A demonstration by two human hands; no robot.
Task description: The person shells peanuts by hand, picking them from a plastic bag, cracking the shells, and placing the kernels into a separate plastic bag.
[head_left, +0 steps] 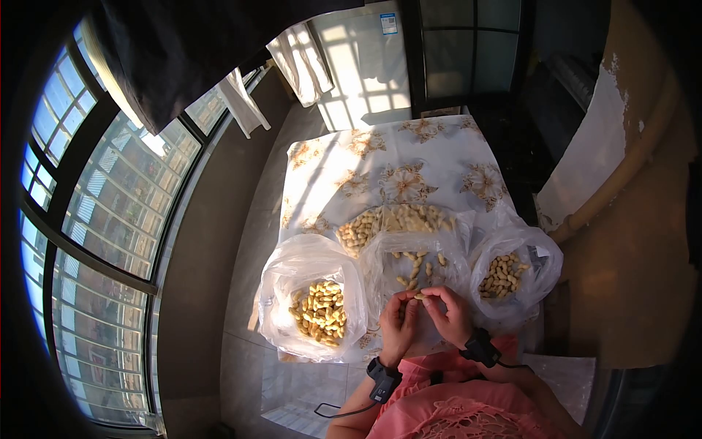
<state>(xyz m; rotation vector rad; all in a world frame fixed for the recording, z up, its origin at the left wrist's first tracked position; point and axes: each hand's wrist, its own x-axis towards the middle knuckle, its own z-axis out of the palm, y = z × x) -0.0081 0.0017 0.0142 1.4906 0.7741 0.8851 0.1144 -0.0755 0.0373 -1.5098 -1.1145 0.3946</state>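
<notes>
Left hand (398, 322) and right hand (450, 316) are up close together over the near table edge, fingers curled, wrists bent inward. Both pinch one peanut (419, 296) between the fingertips. The peanut sits just above the near lip of the middle bag (380, 267). Left bag (281, 293) of peanuts is just beside the left hand, right bag (545, 263) near the right hand. Far half of the table (380, 157) is bare cloth — open room there. Window wall runs close along the left edge.

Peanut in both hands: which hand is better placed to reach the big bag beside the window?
Likely the left hand: it lies next to that bag, while the right hand is beyond the peanut.
</notes>
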